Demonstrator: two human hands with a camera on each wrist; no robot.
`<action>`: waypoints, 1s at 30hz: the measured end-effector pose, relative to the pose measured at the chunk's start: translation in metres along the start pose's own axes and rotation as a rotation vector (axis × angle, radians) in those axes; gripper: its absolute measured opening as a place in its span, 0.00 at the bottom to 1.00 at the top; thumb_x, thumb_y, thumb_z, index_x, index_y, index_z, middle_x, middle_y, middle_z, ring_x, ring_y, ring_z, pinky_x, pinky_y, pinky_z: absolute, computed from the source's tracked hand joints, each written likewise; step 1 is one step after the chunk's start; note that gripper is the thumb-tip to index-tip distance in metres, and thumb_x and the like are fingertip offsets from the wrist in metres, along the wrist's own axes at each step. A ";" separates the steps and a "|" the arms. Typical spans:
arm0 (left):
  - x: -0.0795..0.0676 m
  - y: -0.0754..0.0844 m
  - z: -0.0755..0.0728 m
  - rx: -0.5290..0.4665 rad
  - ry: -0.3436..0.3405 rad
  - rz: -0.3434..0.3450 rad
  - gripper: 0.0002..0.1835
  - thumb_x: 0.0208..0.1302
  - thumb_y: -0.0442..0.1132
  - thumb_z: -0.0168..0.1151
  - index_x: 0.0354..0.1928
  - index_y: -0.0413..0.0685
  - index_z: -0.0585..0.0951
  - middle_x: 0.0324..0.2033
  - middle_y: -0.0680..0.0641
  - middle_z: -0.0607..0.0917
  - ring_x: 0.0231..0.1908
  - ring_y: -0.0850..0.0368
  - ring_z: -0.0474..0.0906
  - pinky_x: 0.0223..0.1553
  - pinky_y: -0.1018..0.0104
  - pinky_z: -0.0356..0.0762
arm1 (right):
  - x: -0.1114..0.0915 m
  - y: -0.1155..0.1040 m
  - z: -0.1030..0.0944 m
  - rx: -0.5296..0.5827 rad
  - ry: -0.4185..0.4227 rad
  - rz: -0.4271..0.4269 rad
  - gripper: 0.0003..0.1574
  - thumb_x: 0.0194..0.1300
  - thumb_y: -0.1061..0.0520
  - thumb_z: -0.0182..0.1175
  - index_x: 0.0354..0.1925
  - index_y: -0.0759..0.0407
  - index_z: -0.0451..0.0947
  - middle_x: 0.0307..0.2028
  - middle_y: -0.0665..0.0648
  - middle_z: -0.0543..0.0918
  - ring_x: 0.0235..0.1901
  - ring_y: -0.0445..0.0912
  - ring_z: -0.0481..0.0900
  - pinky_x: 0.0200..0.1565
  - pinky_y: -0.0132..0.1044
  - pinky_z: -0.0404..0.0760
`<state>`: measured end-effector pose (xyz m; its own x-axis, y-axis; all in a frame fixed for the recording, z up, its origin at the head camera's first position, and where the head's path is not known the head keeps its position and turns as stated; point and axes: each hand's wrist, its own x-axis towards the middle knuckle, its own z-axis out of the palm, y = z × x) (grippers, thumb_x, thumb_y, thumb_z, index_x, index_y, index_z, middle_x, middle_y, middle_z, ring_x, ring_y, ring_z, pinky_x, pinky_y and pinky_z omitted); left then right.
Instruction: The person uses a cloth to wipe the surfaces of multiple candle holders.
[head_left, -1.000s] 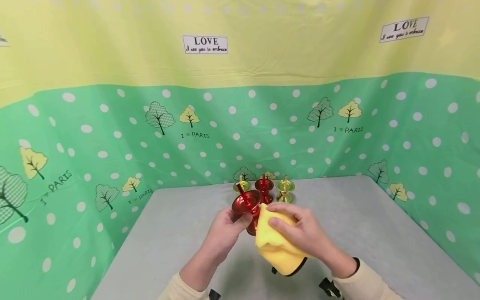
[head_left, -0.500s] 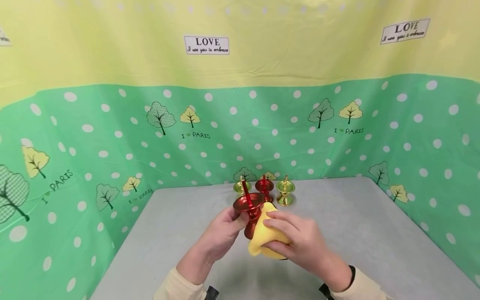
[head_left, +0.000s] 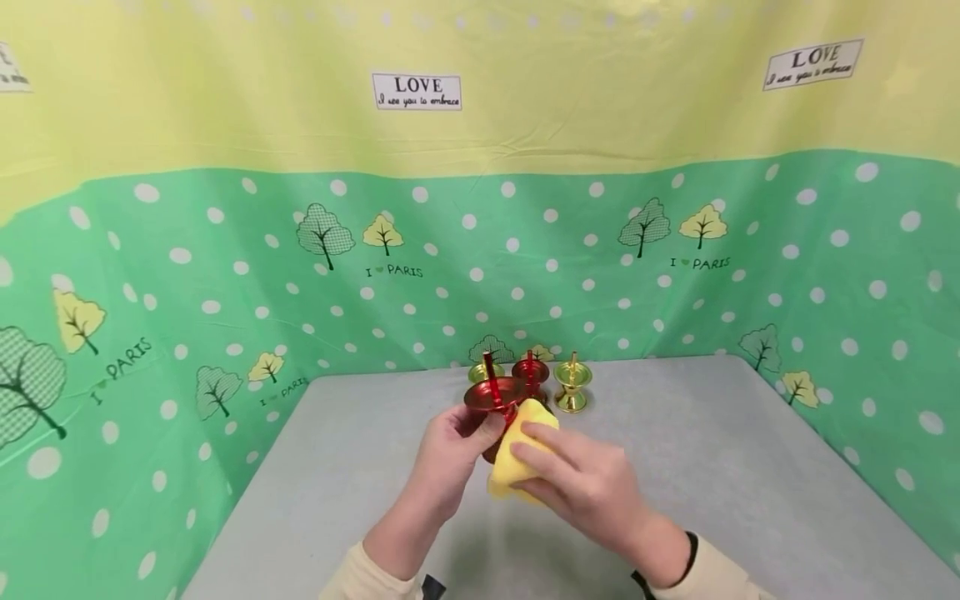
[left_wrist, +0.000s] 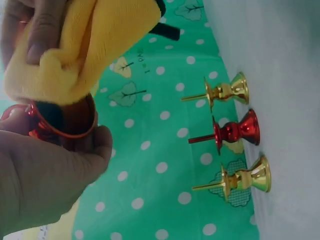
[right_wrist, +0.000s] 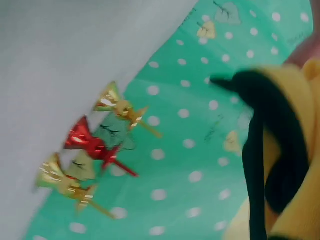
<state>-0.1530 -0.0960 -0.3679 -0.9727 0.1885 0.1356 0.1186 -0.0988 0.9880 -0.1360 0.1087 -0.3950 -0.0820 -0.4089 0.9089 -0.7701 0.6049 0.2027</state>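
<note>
My left hand [head_left: 450,454] holds a shiny red metal candle holder [head_left: 482,397] in the air, with its wide dish and thin upright rod on top. In the left wrist view, the hollow base [left_wrist: 79,117] of that candle holder faces the camera. A yellow cloth [head_left: 517,458] is bunched in my right hand [head_left: 592,483] and lies against the stem and base, hiding much of them. The cloth's black trim [right_wrist: 280,115] shows large in the right wrist view.
Behind the hands, a red candle holder [head_left: 536,377] stands on the grey table [head_left: 330,475] between a gold candle holder [head_left: 572,390] on the right and another gold candle holder [head_left: 480,370], partly hidden, on the left. A green and yellow printed curtain [head_left: 420,225] hangs around.
The right hand has moved the cloth left and lower over the candle holder's base. The cloth's hanging black-edged flap has gone from the head view. The candle holder's rod has become more upright.
</note>
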 end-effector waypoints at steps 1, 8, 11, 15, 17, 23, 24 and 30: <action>0.000 0.000 -0.001 -0.005 -0.005 0.005 0.23 0.72 0.41 0.71 0.62 0.34 0.84 0.53 0.39 0.90 0.49 0.57 0.84 0.50 0.69 0.85 | -0.001 0.003 -0.001 0.099 -0.034 0.078 0.22 0.72 0.40 0.70 0.54 0.52 0.90 0.50 0.58 0.93 0.41 0.50 0.92 0.41 0.33 0.90; 0.001 -0.006 -0.007 0.028 -0.042 0.002 0.23 0.75 0.42 0.66 0.64 0.34 0.82 0.54 0.40 0.90 0.50 0.59 0.83 0.56 0.66 0.81 | 0.001 0.001 -0.004 0.190 -0.107 0.181 0.25 0.67 0.40 0.75 0.57 0.50 0.89 0.54 0.57 0.92 0.47 0.50 0.93 0.44 0.33 0.90; 0.001 -0.006 -0.010 0.012 -0.082 0.002 0.26 0.74 0.44 0.65 0.65 0.32 0.81 0.54 0.43 0.90 0.51 0.59 0.83 0.58 0.64 0.80 | 0.005 0.000 -0.004 0.177 -0.058 0.130 0.23 0.70 0.40 0.72 0.55 0.51 0.90 0.52 0.59 0.92 0.44 0.50 0.94 0.42 0.36 0.91; 0.001 -0.004 -0.014 -0.010 -0.149 0.007 0.31 0.71 0.48 0.65 0.66 0.31 0.80 0.54 0.47 0.90 0.57 0.61 0.82 0.67 0.62 0.77 | 0.005 0.007 -0.010 0.528 -0.175 0.517 0.18 0.70 0.54 0.73 0.57 0.52 0.89 0.50 0.57 0.93 0.40 0.42 0.92 0.42 0.27 0.88; 0.001 -0.003 -0.015 0.001 -0.165 0.004 0.31 0.71 0.49 0.65 0.66 0.32 0.80 0.54 0.47 0.90 0.57 0.61 0.82 0.67 0.61 0.76 | 0.005 0.005 -0.014 0.581 -0.210 0.659 0.20 0.69 0.58 0.74 0.58 0.50 0.88 0.52 0.54 0.93 0.44 0.39 0.91 0.47 0.25 0.86; 0.001 -0.003 -0.017 0.012 -0.204 0.020 0.34 0.71 0.53 0.62 0.68 0.33 0.78 0.51 0.55 0.89 0.54 0.61 0.82 0.62 0.66 0.79 | 0.006 -0.005 -0.013 0.373 -0.113 0.346 0.25 0.62 0.51 0.80 0.56 0.52 0.89 0.54 0.58 0.92 0.52 0.51 0.92 0.54 0.30 0.88; 0.001 -0.003 -0.018 0.004 -0.218 0.027 0.34 0.70 0.54 0.62 0.68 0.34 0.78 0.50 0.56 0.89 0.55 0.62 0.81 0.62 0.66 0.78 | 0.005 -0.003 -0.013 0.419 -0.120 0.357 0.24 0.63 0.52 0.79 0.56 0.54 0.89 0.54 0.59 0.92 0.47 0.50 0.93 0.49 0.29 0.89; -0.002 -0.005 -0.022 -0.052 -0.346 0.056 0.29 0.70 0.58 0.61 0.64 0.47 0.82 0.48 0.64 0.89 0.61 0.63 0.78 0.76 0.50 0.63 | 0.000 0.017 -0.018 1.144 -0.404 1.012 0.21 0.83 0.54 0.57 0.67 0.58 0.81 0.42 0.50 0.92 0.33 0.37 0.89 0.37 0.30 0.89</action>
<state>-0.1557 -0.1174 -0.3750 -0.8388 0.5001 0.2151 0.1506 -0.1665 0.9745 -0.1378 0.1305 -0.3849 -0.8498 -0.4330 0.3005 -0.3293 -0.0091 -0.9442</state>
